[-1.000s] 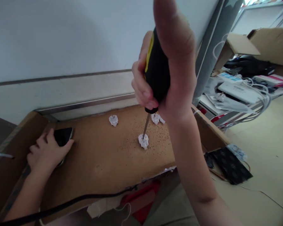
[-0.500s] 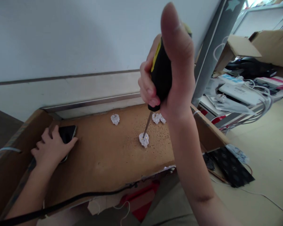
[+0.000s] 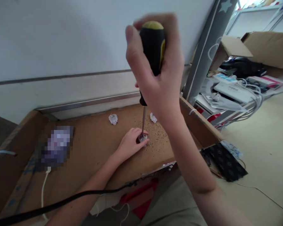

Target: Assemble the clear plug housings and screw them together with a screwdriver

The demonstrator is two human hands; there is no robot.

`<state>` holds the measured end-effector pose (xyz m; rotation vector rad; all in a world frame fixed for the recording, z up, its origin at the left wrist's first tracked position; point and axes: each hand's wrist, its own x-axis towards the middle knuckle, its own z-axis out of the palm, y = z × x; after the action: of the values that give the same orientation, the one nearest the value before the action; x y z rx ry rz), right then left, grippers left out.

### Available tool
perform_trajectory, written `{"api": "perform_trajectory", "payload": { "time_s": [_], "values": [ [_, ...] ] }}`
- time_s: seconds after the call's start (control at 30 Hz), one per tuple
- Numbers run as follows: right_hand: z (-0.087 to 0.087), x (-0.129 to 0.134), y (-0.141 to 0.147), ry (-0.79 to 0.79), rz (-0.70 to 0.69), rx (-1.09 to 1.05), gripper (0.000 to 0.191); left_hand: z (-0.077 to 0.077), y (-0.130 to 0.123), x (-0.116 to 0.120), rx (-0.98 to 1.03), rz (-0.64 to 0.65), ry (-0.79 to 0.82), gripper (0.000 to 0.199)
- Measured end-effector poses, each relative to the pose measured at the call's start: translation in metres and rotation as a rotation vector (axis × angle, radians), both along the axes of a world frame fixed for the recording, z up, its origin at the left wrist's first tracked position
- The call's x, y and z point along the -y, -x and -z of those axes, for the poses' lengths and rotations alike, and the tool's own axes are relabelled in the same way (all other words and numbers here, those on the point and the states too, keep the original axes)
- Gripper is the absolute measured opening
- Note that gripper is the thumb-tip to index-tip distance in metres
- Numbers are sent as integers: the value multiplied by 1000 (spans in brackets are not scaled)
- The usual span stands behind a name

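Observation:
My right hand [image 3: 163, 81] is wrapped round the black and yellow handle of a screwdriver [image 3: 153, 44]. The shaft points straight down, its tip against a clear plastic plug [image 3: 143, 138]. On the cardboard, my left hand [image 3: 129, 142] pinches that plug between thumb and fingers, covering part of it. Another clear plug [image 3: 113, 119], prongs up, lies towards the back of the cardboard box [image 3: 96, 147]. A further clear plastic piece [image 3: 153, 117] lies close behind the shaft, partly hidden by my right hand.
A phone [image 3: 58, 144], its screen blurred out, lies at the left with a white cable [image 3: 43, 188] attached. A black cord [image 3: 85, 193] runs across the box's front edge. Cables, packets and an open carton [image 3: 271, 50] crowd the shelf on the right.
My left hand has left the phone, now lit, and moved right to grip the plug under the screwdriver. My right hand has turned and shifted left, with the screwdriver now more upright.

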<state>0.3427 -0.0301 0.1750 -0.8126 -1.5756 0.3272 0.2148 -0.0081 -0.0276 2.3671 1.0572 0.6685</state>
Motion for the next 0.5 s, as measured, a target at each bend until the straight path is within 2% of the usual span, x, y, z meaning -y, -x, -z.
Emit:
{"api": "perform_trajectory", "payload": {
  "time_s": [0.07, 0.13, 0.23, 0.3, 0.33, 0.43, 0.5],
  "values": [
    [1, -5, 1, -59, 142, 88, 25, 0, 3, 2, 2, -15, 16, 26],
    [-3, -11, -2, -81, 245, 276, 28, 0, 4, 3, 2, -22, 34, 28],
    [-20, -16, -17, -109, 342, 616, 35, 1, 5, 4, 29, -26, 49, 26],
    [-37, -18, -30, -28, 342, 795, 40, 2, 5, 3, 53, -21, 55, 23],
    [-45, -18, -36, 55, 302, 849, 43, 3, 5, 2, 63, -16, 55, 22],
    [-62, -18, -52, 246, 39, 897, 33, 4, 5, 1, 78, 7, 43, 20],
    [-65, -19, -62, 432, -223, 716, 28, 4, 5, 0, 83, 19, 34, 19]
  ]
}}
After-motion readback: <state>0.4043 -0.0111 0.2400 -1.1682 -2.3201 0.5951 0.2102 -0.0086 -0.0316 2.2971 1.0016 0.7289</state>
